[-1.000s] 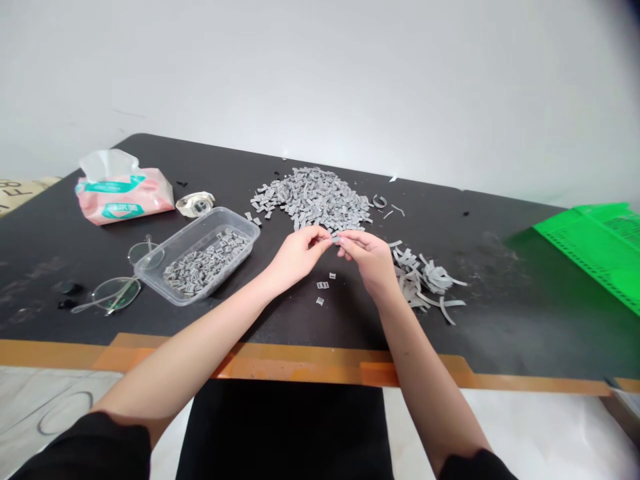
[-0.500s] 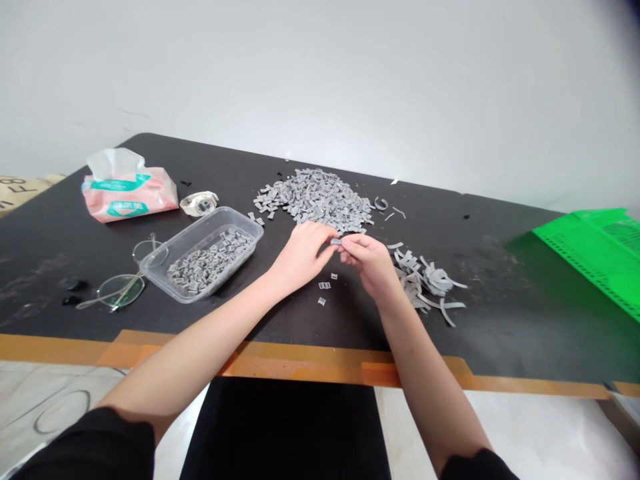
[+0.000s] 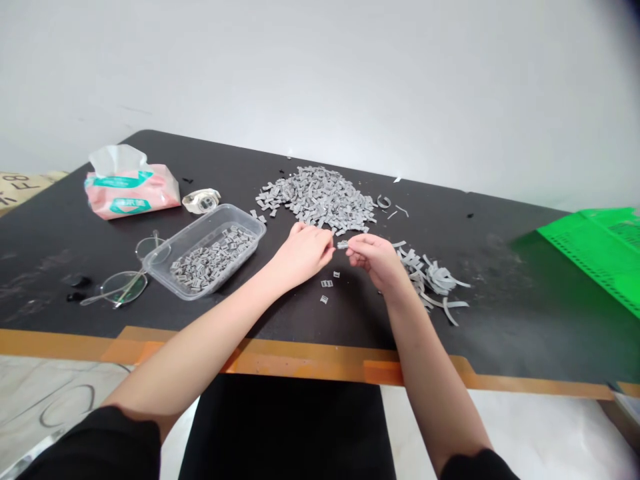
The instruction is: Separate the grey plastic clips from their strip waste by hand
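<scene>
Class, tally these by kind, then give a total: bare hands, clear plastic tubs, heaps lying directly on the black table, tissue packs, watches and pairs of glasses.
Bare hands: 2 (left hand, right hand)
Clear plastic tub: 1
Heaps: 2 (grey pieces, grey strips)
Tissue pack: 1
Watch: 1
Pair of glasses: 1
Total: 8

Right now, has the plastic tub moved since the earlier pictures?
No: the plastic tub keeps its place relative to the glasses and tissue pack; all three drift slightly right together, so only the view appears to have shifted.
</scene>
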Available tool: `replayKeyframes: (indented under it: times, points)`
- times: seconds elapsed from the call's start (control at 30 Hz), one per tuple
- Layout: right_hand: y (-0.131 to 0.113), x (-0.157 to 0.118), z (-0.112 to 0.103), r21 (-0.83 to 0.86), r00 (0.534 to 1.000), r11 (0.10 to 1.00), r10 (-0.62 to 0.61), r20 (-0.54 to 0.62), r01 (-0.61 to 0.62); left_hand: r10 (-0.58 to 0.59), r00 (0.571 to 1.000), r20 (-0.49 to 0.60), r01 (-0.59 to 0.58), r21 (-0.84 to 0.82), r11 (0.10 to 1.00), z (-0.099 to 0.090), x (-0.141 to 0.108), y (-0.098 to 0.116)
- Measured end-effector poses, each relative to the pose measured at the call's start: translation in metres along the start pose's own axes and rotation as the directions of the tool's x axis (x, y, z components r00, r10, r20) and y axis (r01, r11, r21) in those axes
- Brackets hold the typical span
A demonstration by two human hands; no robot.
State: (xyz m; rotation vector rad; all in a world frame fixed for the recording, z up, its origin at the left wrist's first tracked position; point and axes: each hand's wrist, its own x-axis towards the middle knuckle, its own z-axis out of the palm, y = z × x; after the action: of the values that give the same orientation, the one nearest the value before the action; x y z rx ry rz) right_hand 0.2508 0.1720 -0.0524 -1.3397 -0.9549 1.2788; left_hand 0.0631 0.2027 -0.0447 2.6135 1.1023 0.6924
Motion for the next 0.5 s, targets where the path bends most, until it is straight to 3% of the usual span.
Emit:
replayKeyframes:
  times: [0.1, 0.2, 0.3, 0.4, 0.5]
  points:
    - [0.002, 0.005, -0.003, 0.035, 0.995, 0.999, -0.015, -0.099, 0.018, -0.073, 0.992, 0.107, 0.077, -0.03, 0.997, 0.001, 0.002, -0.006]
    - [0.005, 0.009, -0.007, 0.028, 0.992, 0.994, -0.1, -0.079, 0.103, -0.085, 0.971, 0.222, 0.105, -0.078, 0.991, 0.005, 0.002, -0.007]
    - [0.01, 0.015, -0.019, -0.151, 0.966, 0.965, -0.232, -0.11, 0.215, -0.035, 0.955, 0.295, 0.072, -0.115, 0.991, 0.011, 0.0, -0.004]
    - [0.016, 0.026, -0.037, -0.513, 0.894, 0.82, -0.401, -0.2, 0.253, 0.01, 0.939, 0.345, 0.036, -0.126, 0.991, 0.015, -0.003, 0.0]
    - [0.023, 0.034, -0.044, -0.763, 0.918, 0.612, -0.392, -0.064, 0.208, 0.033, 0.929, 0.369, 0.008, -0.109, 0.994, 0.018, -0.005, 0.003]
